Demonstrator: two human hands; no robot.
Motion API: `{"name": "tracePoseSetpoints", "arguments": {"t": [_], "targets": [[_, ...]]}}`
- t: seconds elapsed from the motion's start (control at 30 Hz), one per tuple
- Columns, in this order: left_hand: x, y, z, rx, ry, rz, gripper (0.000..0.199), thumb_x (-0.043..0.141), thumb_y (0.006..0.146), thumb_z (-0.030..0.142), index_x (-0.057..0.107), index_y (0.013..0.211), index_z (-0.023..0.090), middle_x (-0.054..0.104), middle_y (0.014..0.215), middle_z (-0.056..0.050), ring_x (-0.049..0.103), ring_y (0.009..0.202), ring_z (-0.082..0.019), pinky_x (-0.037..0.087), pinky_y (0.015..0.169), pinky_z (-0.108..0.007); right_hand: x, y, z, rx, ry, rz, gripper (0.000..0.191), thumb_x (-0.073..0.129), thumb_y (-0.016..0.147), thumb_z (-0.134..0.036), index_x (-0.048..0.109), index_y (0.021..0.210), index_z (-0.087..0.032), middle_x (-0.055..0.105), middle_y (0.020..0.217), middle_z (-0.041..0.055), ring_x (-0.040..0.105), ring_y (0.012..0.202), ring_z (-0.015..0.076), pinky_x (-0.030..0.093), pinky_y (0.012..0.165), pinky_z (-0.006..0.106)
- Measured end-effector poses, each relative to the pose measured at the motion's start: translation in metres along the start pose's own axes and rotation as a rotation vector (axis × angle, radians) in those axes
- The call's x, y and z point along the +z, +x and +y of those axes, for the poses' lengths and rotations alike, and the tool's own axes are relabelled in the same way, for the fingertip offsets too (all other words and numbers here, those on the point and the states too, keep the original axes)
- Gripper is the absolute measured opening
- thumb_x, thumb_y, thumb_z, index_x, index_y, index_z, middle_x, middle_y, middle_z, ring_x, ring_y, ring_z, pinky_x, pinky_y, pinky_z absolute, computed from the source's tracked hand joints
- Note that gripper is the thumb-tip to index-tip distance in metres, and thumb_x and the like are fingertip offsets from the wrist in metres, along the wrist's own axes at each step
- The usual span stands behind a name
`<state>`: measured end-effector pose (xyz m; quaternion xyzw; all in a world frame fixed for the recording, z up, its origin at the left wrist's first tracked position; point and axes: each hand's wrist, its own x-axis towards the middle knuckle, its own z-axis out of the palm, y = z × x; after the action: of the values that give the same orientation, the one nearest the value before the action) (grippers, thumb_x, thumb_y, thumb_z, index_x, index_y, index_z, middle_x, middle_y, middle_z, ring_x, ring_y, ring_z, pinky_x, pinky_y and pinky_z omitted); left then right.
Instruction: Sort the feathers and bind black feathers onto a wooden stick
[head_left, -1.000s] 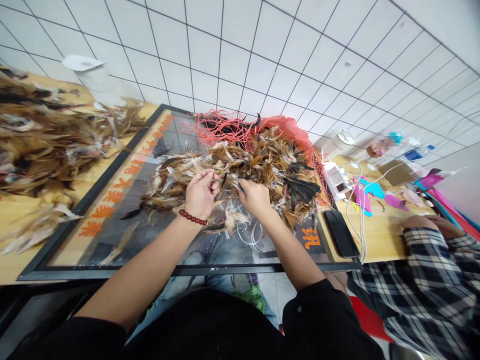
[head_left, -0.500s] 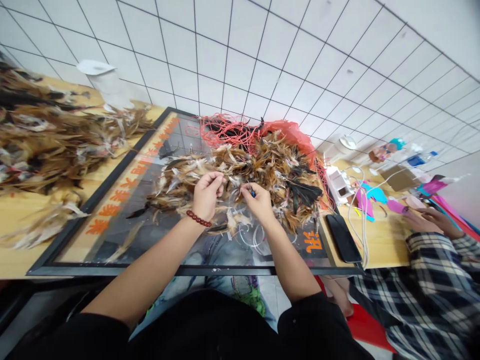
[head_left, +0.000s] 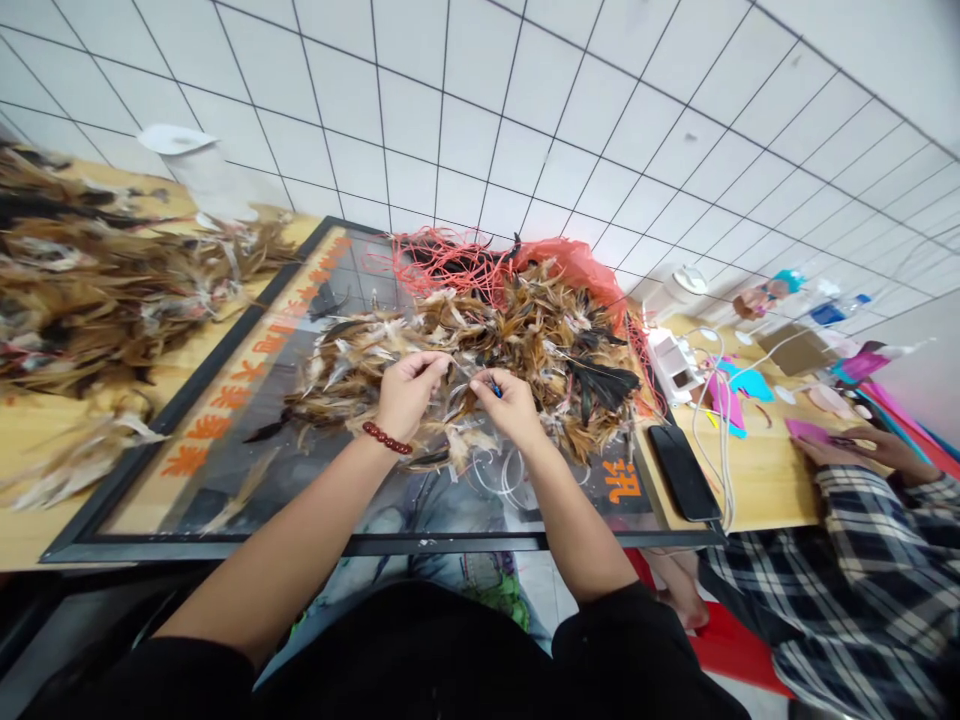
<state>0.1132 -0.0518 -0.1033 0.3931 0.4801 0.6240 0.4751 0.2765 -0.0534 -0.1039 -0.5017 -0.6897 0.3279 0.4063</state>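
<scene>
Curling above feathers (head_left: 544,325): left hand (head_left: 409,396) pinched, right hand (head_left: 513,408) around blue object (head_left: 496,391).

Blue object (head_left: 496,391) mostly hidden in right hand (head_left: 513,410), feather heap (head_left: 112,290) cut off at left edge

The feathers (head_left: 469,315) are mottled brown, tan and white, some black. Coral-red strings (head_left: 457,265), red plastic bag (head_left: 576,260); orange lettering (head_left: 238,375), black frame (head_left: 495,543), yellow wood-grain bench (head_left: 772,495). The bead bracelet (head_left: 386,438) is reddish brown, the co-worker's shirt (head_left: 862,535) navy-and-white plaid, the wall tiles (head_left: 502,70) white with dark lines.
</scene>
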Motion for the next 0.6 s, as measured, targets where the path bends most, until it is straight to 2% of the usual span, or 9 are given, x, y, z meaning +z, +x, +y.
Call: {"name": "tracePoseSetpoints", "arguments": {"t": [0.1,0.17,0.23,0.3,0.43,0.5,0.6], "targets": [[-0.003,0.003,0.001,0.172,0.099,0.005,0.020,0.069,0.071,0.026,0.075,0.087,0.017,0.068,0.078,-0.004,0.056,0.066,-0.014,0.045,0.063,-0.026,-0.001,0.000,0.001,-0.001,-0.019,-0.002,0.025,0.055,0.084,-0.040,0.066,0.081,-0.019,0.066,0.075,-0.0004,0.058,0.074,0.0143,0.045,0.074,0.025],[-0.004,0.002,0.002,0.307,0.218,-0.061,0.023,0.066,0.071,0.021,0.077,0.092,0.020,0.071,0.100,-0.006,0.062,0.084,-0.018,0.049,0.077,-0.030,-0.001,0.000,0.000,-0.018,-0.034,-0.012,0.024,0.055,0.085,-0.040,0.066,0.080,-0.019,0.066,0.075,-0.0005,0.058,0.074,0.0144,0.045,0.075,0.025],[-0.004,0.000,0.003,0.370,0.317,-0.141,0.022,0.065,0.072,0.017,0.078,0.089,0.021,0.072,0.103,-0.007,0.063,0.091,-0.021,0.048,0.086,-0.034,-0.001,0.000,-0.001,-0.027,-0.042,-0.025,0.025,0.054,0.085,-0.040,0.067,0.080,-0.018,0.066,0.074,-0.0004,0.059,0.074,0.0146,0.046,0.075,0.025],[-0.004,-0.002,0.002,0.356,0.348,-0.140,0.016,0.066,0.072,0.017,0.078,0.081,0.022,0.073,0.089,-0.006,0.064,0.085,-0.021,0.048,0.085,-0.033,-0.003,0.000,-0.002,-0.024,-0.038,0.004,0.026,0.054,0.086,-0.040,0.068,0.086,-0.019,0.069,0.080,0.0007,0.061,0.077,0.0152,0.047,0.078,0.025],[-0.006,0.002,-0.001,0.185,0.185,0.023,0.011,0.069,0.072,0.018,0.077,0.079,0.019,0.068,0.068,-0.003,0.058,0.061,-0.016,0.047,0.061,-0.026,-0.010,0.002,-0.001,0.014,-0.096,0.123,0.027,0.052,0.088,-0.037,0.069,0.100,-0.020,0.074,0.096,0.0033,0.066,0.088,0.0168,0.049,0.083,0.027],[-0.007,0.004,0.000,0.128,0.118,0.074,0.013,0.068,0.073,0.019,0.076,0.082,0.017,0.065,0.063,-0.001,0.052,0.052,-0.012,0.042,0.053,-0.023,-0.013,0.002,0.001,0.026,-0.195,0.098,0.026,0.051,0.088,-0.033,0.069,0.102,-0.022,0.075,0.098,0.0027,0.068,0.089,0.0173,0.050,0.083,0.027],[-0.006,0.006,0.001,0.128,0.081,0.097,0.013,0.068,0.074,0.021,0.076,0.084,0.016,0.062,0.061,0.000,0.050,0.050,-0.010,0.041,0.052,-0.021,-0.012,-0.001,0.003,0.033,-0.427,-0.008,0.031,0.051,0.088,-0.028,0.067,0.115,-0.028,0.075,0.101,0.0013,0.069,0.093,0.0184,0.050,0.084,0.028]]}}
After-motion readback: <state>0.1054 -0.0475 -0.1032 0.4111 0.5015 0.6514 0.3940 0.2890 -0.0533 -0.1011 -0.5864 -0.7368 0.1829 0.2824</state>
